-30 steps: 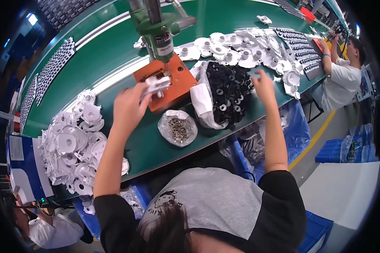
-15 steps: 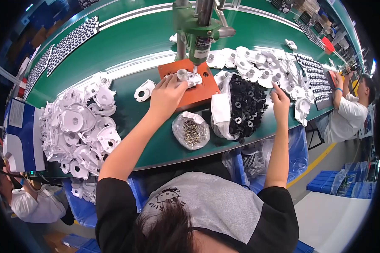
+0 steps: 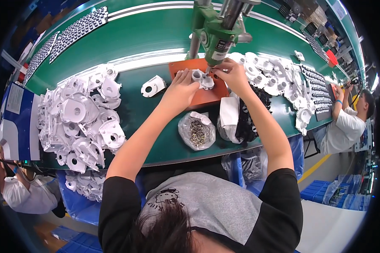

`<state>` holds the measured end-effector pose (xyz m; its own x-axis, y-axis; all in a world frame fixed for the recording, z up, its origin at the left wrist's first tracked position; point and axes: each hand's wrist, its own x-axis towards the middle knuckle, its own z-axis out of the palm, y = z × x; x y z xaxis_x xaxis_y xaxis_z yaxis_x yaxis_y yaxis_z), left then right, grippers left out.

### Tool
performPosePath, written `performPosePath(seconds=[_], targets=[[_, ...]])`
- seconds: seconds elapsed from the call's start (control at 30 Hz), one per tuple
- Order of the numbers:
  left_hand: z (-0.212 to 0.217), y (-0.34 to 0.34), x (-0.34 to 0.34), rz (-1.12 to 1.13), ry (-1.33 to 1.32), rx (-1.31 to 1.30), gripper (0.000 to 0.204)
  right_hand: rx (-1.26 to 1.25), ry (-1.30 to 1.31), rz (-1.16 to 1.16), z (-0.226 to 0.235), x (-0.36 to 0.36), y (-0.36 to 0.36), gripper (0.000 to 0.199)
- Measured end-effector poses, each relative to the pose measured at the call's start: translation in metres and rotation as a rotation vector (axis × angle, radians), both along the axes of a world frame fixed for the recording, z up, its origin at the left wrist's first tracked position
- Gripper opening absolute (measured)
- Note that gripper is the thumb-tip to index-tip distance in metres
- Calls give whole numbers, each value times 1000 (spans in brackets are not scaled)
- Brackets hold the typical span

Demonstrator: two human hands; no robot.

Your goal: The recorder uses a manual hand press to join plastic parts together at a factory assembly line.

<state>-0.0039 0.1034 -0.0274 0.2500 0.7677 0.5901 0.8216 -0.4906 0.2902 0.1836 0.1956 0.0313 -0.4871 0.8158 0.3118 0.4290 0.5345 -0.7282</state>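
Observation:
On the orange base plate (image 3: 193,99) lies a white plastic part (image 3: 203,80) with a round tube end. My left hand (image 3: 182,89) is closed on its left side, holding it against the plate. My right hand (image 3: 233,76) reaches to the right of the part, thumb and forefinger pinched beside the thin metal tip of the green machine head (image 3: 221,37). Whatever the pinch holds is too small to make out. Nearest the plate's front edge is a clear plastic bag of screws (image 3: 197,131). My right forearm partly covers a heap of small black parts (image 3: 245,123).
A large pile of white plastic parts (image 3: 78,114) covers the table's left. One white part (image 3: 153,87) lies alone left of the plate. More white parts (image 3: 278,76) spread to the right, beside a tray of small parts (image 3: 317,90). A co-worker (image 3: 346,116) sits far right.
My right hand has come left from beside the black parts to the machine's tip, its fingers now pinched. My left hand stays on the white part. The whole view has shifted slightly.

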Motion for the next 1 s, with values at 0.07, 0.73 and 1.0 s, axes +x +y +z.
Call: performPosePath(seconds=[0.07,0.73,1.0], targets=[[3,1,3,2,21,-28,13,-25,-4,41,-18,-2,11,19],[8,-8,-1,15,53,-47,26,-36,-351,264,23,5,-16,23],[6,-9,1,14,15,-105,28,354,-747,502,-19,-5,-117,10]])
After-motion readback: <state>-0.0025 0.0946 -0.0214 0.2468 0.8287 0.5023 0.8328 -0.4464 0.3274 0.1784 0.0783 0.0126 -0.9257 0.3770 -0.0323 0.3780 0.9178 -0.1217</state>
